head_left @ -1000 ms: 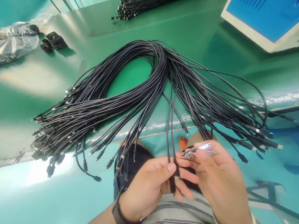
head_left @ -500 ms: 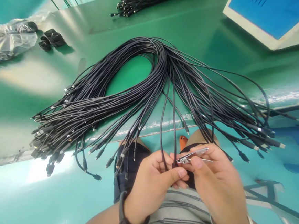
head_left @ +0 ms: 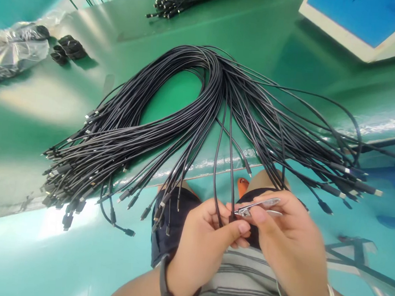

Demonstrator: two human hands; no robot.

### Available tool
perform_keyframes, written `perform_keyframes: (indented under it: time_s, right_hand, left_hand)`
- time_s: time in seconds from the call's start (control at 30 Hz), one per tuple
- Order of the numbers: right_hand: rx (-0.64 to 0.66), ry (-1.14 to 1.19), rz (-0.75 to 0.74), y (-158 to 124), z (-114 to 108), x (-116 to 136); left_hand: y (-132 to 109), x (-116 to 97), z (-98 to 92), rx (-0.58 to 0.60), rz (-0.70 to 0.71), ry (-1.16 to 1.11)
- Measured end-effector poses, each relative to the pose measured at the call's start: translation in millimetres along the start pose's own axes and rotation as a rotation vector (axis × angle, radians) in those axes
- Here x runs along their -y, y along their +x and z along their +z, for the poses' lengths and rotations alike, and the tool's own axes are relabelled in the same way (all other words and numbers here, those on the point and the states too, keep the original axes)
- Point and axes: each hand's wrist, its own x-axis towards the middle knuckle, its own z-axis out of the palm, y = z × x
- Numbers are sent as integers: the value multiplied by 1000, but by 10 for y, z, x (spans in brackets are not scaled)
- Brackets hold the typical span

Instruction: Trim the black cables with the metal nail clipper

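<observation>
Head view: the left hand (head_left: 203, 244) pinches two black cables (head_left: 229, 168) from a looped cable bundle (head_left: 219, 83); the right hand (head_left: 287, 246) grips nail clippers (head_left: 247, 211); at ten o'clock, a clear plastic bag (head_left: 18, 49) holds dark coils.

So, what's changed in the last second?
The left hand moved slightly up and right, its thumb now across the cables it pinches, hiding their ends. The right hand lowered the nail clipper flatter, closer to those cables. Nothing was let go. The cable bundle lies as before, only shifted in view.
</observation>
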Motion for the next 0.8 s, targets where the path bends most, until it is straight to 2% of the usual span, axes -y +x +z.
perform_keyframes:
  time_s: [0.17,0.27,0.4,0.5,0.57,0.63,0.73,0.8]
  right_hand:
    - [-50,-64,47,5,-71,-68]
    - [-39,8,51,40,-103,-49]
    - [153,133,167,113,-152,64]
    - [199,47,193,173,-226,152]
    - [139,-89,144,205,-298,200]
    - [27,-315,60,212,-379,242]
    - [-255,-863,-146,144,-471,298]
    - [-420,-1093,-283,53,-482,324]
  left_hand:
    - [0,17,4,-14,-6,42]
    - [-32,10,-17,3,22,180]
    - [-118,-25,-72,189,8,423]
    - [-191,-41,-135,307,-66,424]
    - [-232,-48,-175,358,-103,436]
    - [-255,-53,-197,386,-148,435]
    - [-241,-52,-190,349,-216,297]
    - [-212,-42,-168,316,-237,196]
